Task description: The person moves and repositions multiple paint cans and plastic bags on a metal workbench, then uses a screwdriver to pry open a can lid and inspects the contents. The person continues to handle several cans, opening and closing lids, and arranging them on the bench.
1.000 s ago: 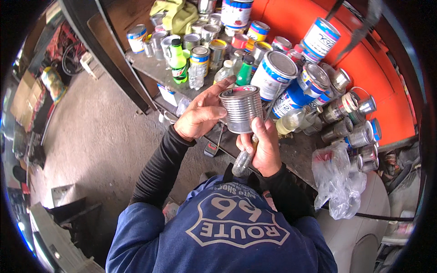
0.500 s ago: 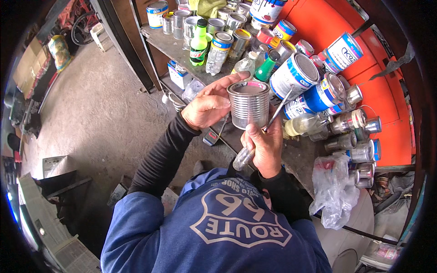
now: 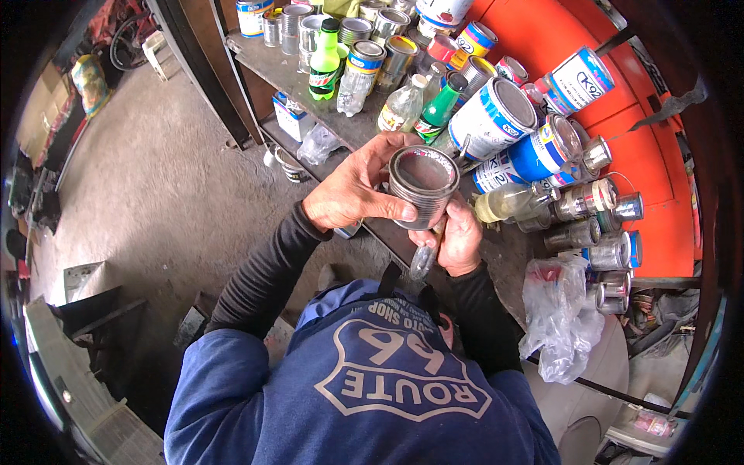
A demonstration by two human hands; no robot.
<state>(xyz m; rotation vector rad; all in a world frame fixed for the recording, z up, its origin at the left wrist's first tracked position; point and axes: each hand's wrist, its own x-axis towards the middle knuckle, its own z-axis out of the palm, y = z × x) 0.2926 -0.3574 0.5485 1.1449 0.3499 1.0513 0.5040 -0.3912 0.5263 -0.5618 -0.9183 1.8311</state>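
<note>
My left hand (image 3: 353,186) is wrapped round the side of a ribbed metal can (image 3: 425,203), thumb across its front. The can is tilted so that its greyish, stained top shows inside a worn rim. Just below and to the right, my right hand (image 3: 461,236) is closed on a screwdriver (image 3: 422,262) with a cloudy, clear handle, which sticks out below the fist. Its fingers are close against the can's lower side; whether they bear its weight I cannot tell. Most of the screwdriver's shaft is hidden by the hand and can.
Beyond my hands, a dark shelf (image 3: 267,66) carries several cans, a green bottle (image 3: 443,108) and a large white-and-blue paint can (image 3: 496,116). More cans lean by a red panel (image 3: 659,155) at right. A crumpled plastic bag (image 3: 562,318) hangs at the shelf's near right.
My left hand has gone from open fingers beside the can to a grip round it. The can has tipped toward me, and the screwdriver's shaft has swung more upright.
</note>
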